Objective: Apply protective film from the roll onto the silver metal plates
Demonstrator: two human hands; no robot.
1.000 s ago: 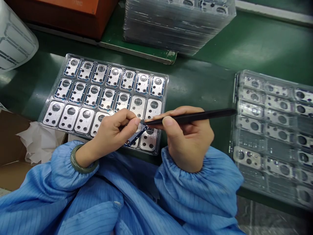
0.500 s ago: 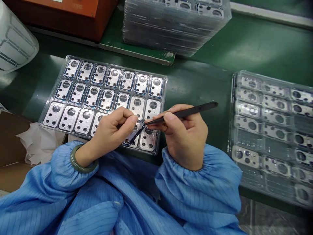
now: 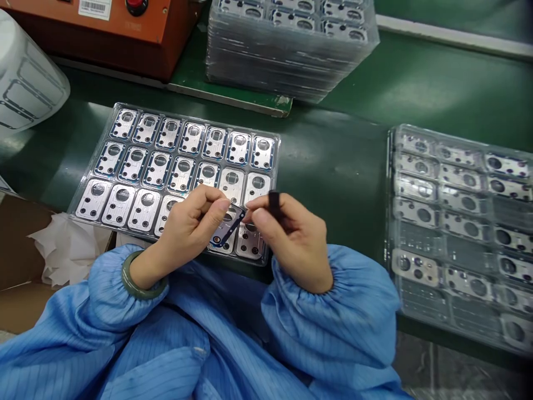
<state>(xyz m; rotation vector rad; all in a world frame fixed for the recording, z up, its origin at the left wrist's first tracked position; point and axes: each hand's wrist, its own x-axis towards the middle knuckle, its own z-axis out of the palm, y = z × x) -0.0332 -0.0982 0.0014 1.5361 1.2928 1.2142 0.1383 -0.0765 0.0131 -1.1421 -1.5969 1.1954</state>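
Above the front right of a clear plastic tray (image 3: 278, 145), my left hand (image 3: 194, 219) pinches a small metal plate (image 3: 228, 225) with a dark blue edge, tilted; the fingers hide part of it. My right hand (image 3: 293, 236) is closed around black tweezers (image 3: 274, 203), seen almost end-on, their tips hidden. Its thumb and forefinger are close at the plate's right corner; whether they touch it I cannot tell. Silver plates with round holes lie in the tray's pockets. Many in the two far rows show blue rims, while those in the near row look plain silver.
Another clear tray (image 3: 391, 222) of silver plates lies to the right. A tall stack of clear trays (image 3: 287, 61) stands at the back. Farther left are an orange machine (image 3: 141, 36) with a red button, a white roll (image 3: 31, 78) with printed outlines, and a box (image 3: 16, 239) holding crumpled paper (image 3: 69, 244).
My right hand has moved slightly left, and the tweezers have swung from pointing at the plate to nearly end-on. My left hand still pinches the plate. The view has shifted slightly.
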